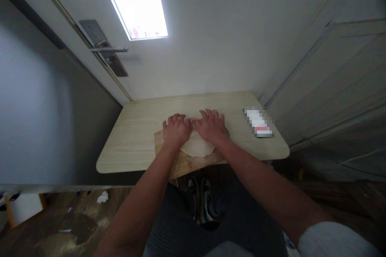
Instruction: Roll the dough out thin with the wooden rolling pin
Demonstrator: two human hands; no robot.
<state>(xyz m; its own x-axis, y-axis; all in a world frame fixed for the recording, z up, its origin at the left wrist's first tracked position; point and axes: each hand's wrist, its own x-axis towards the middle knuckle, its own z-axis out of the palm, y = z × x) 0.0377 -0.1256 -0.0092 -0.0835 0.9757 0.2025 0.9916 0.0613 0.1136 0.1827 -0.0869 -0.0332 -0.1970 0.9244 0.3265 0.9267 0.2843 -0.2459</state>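
While the pale dough sheet (197,147) lies on the wooden board (179,165) at the near edge of the desk (129,138), the left hand (176,129) and right hand (212,127) rest palm-down at its far side, fingers loosely spread, any grip beneath undeterminable, apparently flattening it, which calls next for even pressure

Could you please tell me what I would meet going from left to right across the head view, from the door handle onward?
Door handle → left hand → right hand → pixelated, phone-shaped object on the table.
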